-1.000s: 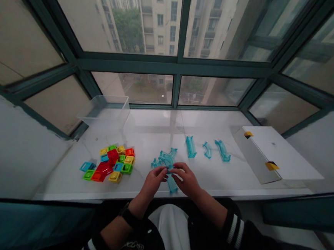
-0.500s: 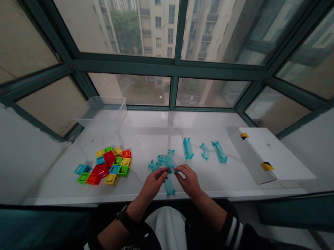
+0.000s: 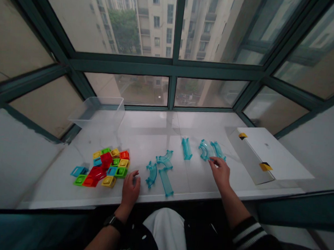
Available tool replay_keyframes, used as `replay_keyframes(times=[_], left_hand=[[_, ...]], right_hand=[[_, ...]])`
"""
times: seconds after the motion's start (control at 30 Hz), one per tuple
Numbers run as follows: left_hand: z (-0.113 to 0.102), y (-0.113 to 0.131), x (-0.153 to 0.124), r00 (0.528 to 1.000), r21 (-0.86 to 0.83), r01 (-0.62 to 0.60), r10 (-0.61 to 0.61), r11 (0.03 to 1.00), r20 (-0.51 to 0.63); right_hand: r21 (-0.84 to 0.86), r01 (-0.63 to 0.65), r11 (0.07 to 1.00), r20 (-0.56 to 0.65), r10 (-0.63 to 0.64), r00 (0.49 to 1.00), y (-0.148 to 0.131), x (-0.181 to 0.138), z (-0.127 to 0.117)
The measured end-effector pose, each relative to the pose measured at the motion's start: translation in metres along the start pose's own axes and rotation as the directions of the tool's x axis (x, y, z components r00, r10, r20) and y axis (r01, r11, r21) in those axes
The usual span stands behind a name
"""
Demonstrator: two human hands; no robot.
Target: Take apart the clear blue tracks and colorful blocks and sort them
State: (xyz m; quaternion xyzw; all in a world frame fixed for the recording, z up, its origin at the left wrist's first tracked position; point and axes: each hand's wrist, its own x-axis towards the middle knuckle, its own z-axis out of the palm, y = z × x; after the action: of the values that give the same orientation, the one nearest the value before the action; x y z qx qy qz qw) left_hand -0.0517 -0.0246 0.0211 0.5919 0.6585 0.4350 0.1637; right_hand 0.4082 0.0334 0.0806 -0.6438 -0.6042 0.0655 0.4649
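My right hand (image 3: 220,171) is at the right of the ledge, fingertips pinched at the near end of a translucent blue curved track piece (image 3: 204,150). That piece seems to lie over or against a smaller curved one, and the overlap is blurred. Just right of it is another track piece (image 3: 217,150). Resting near the ledge's front, my left hand (image 3: 131,188) has its fingers loosely apart and holds nothing. It lies between the coloured blocks and a short curved track piece (image 3: 151,174). Beyond that are a curved piece (image 3: 165,159) and a straight piece (image 3: 166,182).
Another straight track piece (image 3: 186,149) lies mid-ledge. Red, yellow, green and blue plastic blocks (image 3: 106,160) are clustered at left. A clear plastic bin (image 3: 98,112) stands at the back left, a white box (image 3: 271,152) at right. Windows (image 3: 174,67) border the back.
My hands have parted from the middle. The right one has carried a curved track piece to the right, over the small curved one. My left hand has moved left towards the blocks.
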Motion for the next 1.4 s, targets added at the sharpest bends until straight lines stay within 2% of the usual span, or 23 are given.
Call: replay_keyframes(times=[0.23,0.57,0.87,1.4], left_hand=[[0.004,-0.002,-0.001,0.994,0.068,-0.103,0.099,0.992,0.053],[0.003,0.003,0.0,0.988,0.118,-0.13,0.119,0.984,0.097],[0.002,0.005,-0.001,0.987,0.107,-0.115,0.101,0.988,0.123],[0.002,0.008,0.0,0.985,0.125,-0.122,0.105,0.985,0.138]], right_hand=[[-0.163,-0.072,0.984,0.053,0.081,0.995,0.035,0.02,0.011],[-0.252,-0.082,0.964,0.147,0.122,0.982,0.057,0.028,0.038],[-0.3,-0.085,0.95,0.17,0.141,0.975,0.061,0.026,0.045],[-0.384,-0.047,0.922,0.239,0.148,0.96,0.054,0.023,0.044]])
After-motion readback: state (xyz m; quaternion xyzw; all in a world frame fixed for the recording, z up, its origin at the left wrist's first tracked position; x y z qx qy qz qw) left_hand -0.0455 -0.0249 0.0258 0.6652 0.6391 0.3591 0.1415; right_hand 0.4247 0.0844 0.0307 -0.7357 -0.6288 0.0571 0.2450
